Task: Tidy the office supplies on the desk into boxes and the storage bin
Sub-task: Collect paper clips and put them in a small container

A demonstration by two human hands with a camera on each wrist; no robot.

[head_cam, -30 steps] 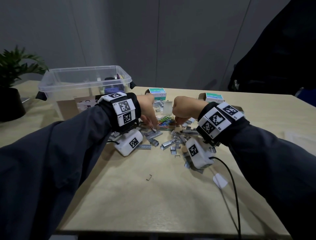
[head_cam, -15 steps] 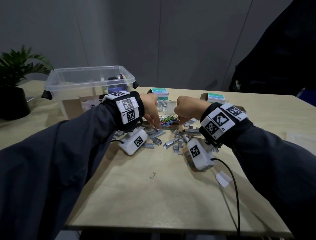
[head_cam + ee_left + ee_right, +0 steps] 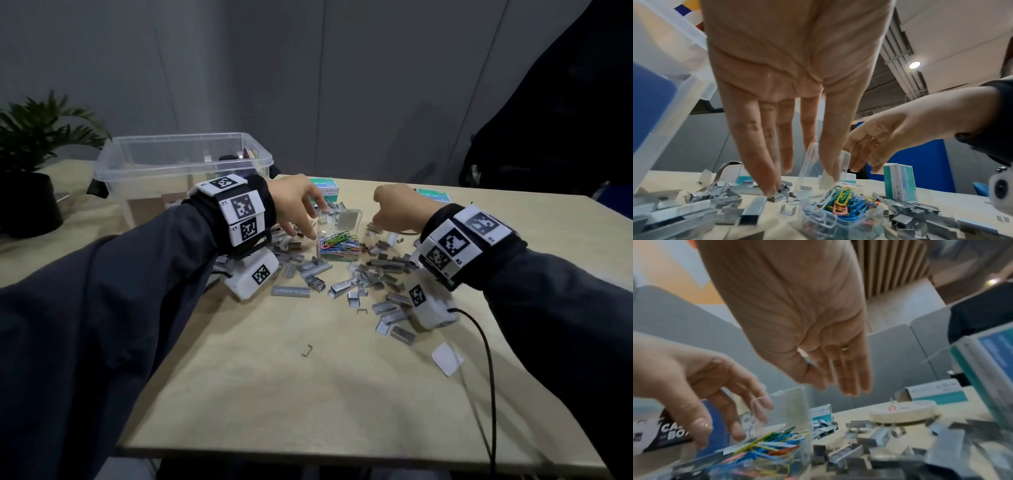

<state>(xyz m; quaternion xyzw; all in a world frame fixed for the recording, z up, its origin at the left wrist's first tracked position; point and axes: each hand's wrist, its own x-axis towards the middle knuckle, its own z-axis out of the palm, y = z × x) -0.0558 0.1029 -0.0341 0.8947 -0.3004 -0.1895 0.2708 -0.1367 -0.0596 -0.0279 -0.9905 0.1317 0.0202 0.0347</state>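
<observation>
Desk (image 3: 308, 394); tape roll (image 3: 902, 410) right-wrist-only

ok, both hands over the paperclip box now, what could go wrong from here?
1. The clear paperclip box is heaped above its rim with its lid standing open; the left hand could nudge it and spill the colored paperclips.
2. Staple strips crowd the box on both sides, so loose staples could get swept in.
3. The right hand appears to pinch something small and blurred; it may drop.

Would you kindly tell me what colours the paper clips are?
The paper clips are mixed: blue, green, yellow, white and pink, clearest in the left wrist view.
</observation>
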